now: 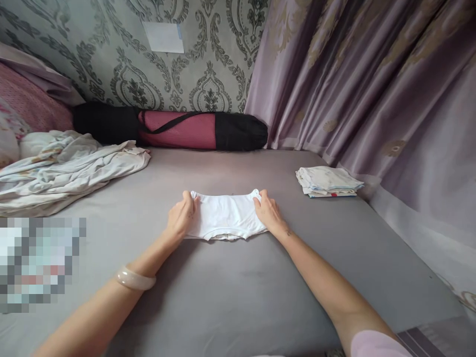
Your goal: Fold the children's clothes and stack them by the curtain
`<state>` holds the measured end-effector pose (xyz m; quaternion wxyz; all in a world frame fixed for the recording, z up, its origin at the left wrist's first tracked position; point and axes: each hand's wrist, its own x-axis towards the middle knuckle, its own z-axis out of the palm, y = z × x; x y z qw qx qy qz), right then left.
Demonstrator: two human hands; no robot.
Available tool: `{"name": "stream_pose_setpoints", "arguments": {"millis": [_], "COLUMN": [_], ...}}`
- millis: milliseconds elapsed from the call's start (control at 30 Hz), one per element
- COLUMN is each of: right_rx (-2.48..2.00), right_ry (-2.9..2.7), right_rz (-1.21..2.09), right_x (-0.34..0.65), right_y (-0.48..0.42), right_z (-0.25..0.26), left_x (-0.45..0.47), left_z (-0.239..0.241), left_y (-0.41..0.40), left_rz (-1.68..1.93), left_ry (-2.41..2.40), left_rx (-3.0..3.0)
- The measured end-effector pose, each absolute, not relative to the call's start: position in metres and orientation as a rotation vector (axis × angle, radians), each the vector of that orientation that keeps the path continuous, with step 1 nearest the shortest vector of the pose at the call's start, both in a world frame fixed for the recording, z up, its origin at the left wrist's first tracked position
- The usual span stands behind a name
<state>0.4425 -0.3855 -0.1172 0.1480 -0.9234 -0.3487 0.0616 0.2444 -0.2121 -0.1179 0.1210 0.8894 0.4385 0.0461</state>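
A small white garment [226,214], folded over so that its neckline faces me, lies across the middle of the grey bed sheet [230,287]. It looks like a baby's shirt, though the fold hides its full shape. My left hand [182,214] pinches its far left corner between thumb and fingers. At the far right corner, my right hand [270,212] grips the cloth in the same way. The garment is stretched fairly flat between both hands. A pale bangle [134,279] circles my left wrist.
A stack of folded cloths [329,181] sits to the right, near the purple curtain [320,74]. Crumpled pale fabric [70,166] lies at the left. Along the patterned wall rests a long black and red mesh bag [182,131]. A blurred-out patch covers the lower left.
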Motion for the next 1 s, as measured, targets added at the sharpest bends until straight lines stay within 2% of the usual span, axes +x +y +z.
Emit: {"name": "stream_pose_setpoints", "arguments": {"millis": [133,267,400,500,600,700,767,900,1000], "right_rx": [-2.607,-2.707,-2.896,-2.929,-2.73,-2.386,-2.256,-2.219,-2.226], "right_ry": [-0.863,-0.895,-1.043,-1.168,-1.454,-1.746,-1.802,-1.764,-1.751], "right_rz": [0.273,0.267,0.129,-0.058,-0.193,-0.124,-0.042,0.053,0.06], "right_x": [0.456,0.449,0.435,0.429,0.42,0.402,0.39,0.379,0.379], "right_y": [-0.392,-0.401,-0.405,-0.402,-0.389,-0.372,-0.364,-0.361,-0.361], "right_z": [-0.111,-0.114,-0.116,-0.11,-0.107,-0.115,-0.126,-0.144,-0.148], "left_x": [0.238,0.238,0.236,0.234,0.242,0.257,0.264,0.265,0.263], "left_z": [-0.109,-0.113,-0.112,-0.101,-0.096,-0.109,-0.126,-0.154,-0.159], "left_y": [-0.204,-0.206,-0.213,-0.215,-0.22,-0.228,-0.233,-0.235,-0.233], "left_rz": [0.185,0.057,-0.137,-0.108,0.085,0.249,0.255,0.164,0.079], "left_ry": [1.278,1.31,1.331,1.315,1.056,0.577,0.42,0.485,0.533], "left_rx": [2.524,2.582,2.76,2.925,3.083,3.058,3.005,2.94,2.933]}}
